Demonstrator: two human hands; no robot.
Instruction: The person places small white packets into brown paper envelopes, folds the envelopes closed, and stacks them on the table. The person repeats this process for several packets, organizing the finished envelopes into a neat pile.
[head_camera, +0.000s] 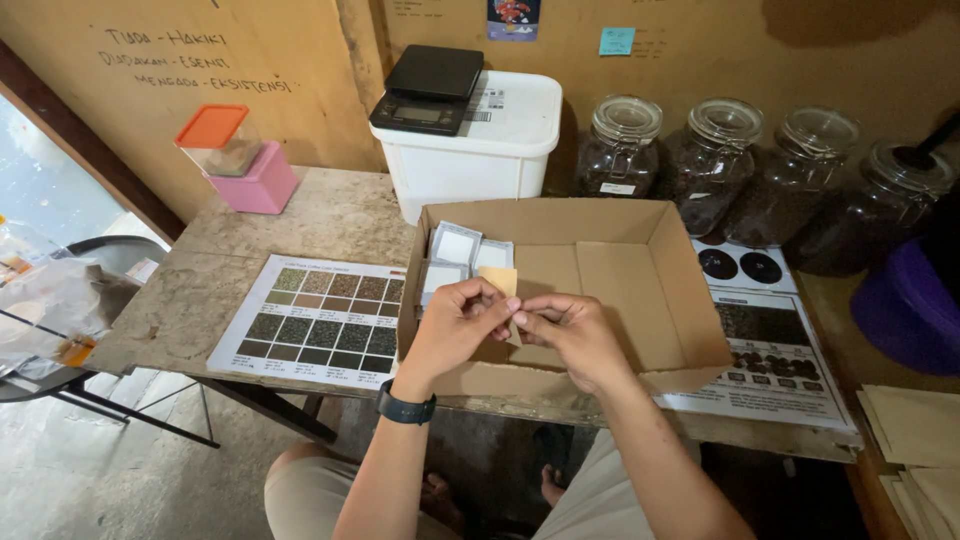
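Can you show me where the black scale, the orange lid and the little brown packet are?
black scale (428, 90): head view, on its top plate.
orange lid (211, 126): head view, middle of lid.
little brown packet (499, 279): head view, upper part above the fingers.

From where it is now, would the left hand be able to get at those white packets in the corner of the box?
Probably yes. The white packets lie uncovered just beyond the left hand, though both hands are pinching a small tan envelope.
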